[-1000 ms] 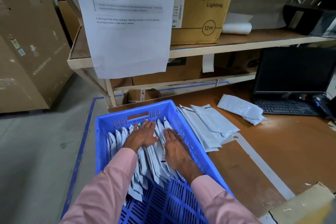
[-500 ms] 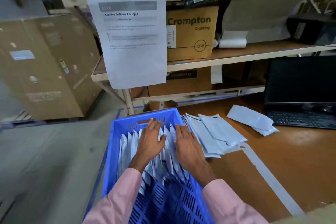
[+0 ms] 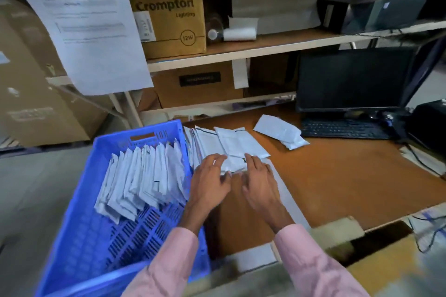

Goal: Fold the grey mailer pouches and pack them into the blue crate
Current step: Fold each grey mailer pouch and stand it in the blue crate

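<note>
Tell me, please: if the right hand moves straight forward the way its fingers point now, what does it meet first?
Probably the stack of flat pouches: the right hand already has its fingertips at its near edge, though contact is unclear.

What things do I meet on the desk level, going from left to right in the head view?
Blue crate with folded pouches → flat pouch stack → loose pouch → keyboard.

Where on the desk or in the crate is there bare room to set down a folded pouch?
Bare desk lies right of the hands, between the pouch stack and keyboard. In the crate, the near floor below the packed pouches is free. The far half is crowded.
</note>
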{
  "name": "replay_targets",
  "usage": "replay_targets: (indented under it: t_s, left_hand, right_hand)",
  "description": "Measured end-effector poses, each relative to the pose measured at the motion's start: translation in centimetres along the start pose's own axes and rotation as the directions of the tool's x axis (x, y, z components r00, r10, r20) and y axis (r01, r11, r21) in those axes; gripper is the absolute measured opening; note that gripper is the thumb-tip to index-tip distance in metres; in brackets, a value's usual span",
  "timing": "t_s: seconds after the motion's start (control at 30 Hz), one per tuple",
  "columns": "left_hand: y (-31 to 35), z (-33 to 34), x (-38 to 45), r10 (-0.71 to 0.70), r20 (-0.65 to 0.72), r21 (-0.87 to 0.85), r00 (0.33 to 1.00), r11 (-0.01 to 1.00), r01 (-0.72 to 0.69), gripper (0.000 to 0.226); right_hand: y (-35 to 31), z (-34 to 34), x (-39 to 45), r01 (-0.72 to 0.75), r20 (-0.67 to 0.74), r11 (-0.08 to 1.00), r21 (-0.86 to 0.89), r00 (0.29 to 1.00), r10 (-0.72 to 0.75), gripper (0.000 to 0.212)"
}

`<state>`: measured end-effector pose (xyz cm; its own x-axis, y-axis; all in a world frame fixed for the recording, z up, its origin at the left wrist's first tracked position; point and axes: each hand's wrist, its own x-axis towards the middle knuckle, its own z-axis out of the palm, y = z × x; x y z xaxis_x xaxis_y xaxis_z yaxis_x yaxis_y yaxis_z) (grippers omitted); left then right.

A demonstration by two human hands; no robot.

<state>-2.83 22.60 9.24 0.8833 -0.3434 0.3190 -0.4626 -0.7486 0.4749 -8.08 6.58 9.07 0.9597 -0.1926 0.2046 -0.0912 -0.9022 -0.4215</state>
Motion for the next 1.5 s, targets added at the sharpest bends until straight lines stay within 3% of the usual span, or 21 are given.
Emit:
replay_targets:
  t_s: [0.23, 0.47, 0.6, 0.83, 1.07, 1.17, 1.3, 1.5]
  left_hand:
    - [6.3, 8.2, 0.7, -0.024, 0.115, 0.067, 0.993, 0.998, 0.016, 0.051]
    - [7.7, 18.5, 3.4, -0.164, 0.221, -0.091, 0.961, 0.978, 0.188, 0.058]
    - [8.5, 21.4, 4.9, -0.204, 0.284, -0.088, 0.937, 0.968, 0.237, 0.052]
    - [10.6, 25.8, 9.1, -0.259, 0.303, -0.098, 0.917, 0.949, 0.300, 0.049]
    - [12.5, 27.2, 14.1, -0.411, 0.250, -0.151, 0.877, 0.878, 0.455, 0.048]
    - [12.6, 26.9, 15.5, -0.463, 0.236, -0.167, 0.855, 0.847, 0.505, 0.044]
    - [12.9, 26.2, 16.4, -0.494, 0.244, -0.168, 0.835, 0.826, 0.538, 0.044]
    - [13.1, 25.9, 15.8, -0.500, 0.201, -0.224, 0.842, 0.814, 0.536, 0.043]
  right_hand:
    - [8.1, 0.8, 0.7, -0.126, -0.042, 0.991, 0.034, 0.991, 0.127, 0.053]
    - [16.0, 1.4, 1.8, -0.201, 0.044, 0.979, -0.037, 0.978, 0.203, 0.051]
    - [19.6, 1.6, 3.2, -0.245, 0.074, 0.970, 0.001, 0.967, 0.244, 0.047]
    - [25.5, 2.6, 9.1, -0.167, 0.140, 0.984, 0.060, 0.978, 0.157, 0.047]
    - [28.2, 1.7, 16.0, -0.037, 0.043, 0.999, 0.032, 0.998, 0.036, 0.050]
    - [28.3, 2.4, 18.1, -0.118, 0.067, 0.982, 0.150, 0.992, 0.109, 0.046]
    - [28.1, 3.1, 20.1, -0.330, 0.204, 0.829, 0.452, 0.943, 0.264, 0.047]
    - [28.0, 2.4, 18.5, -0.316, 0.161, 0.739, 0.595, 0.948, 0.275, 0.034]
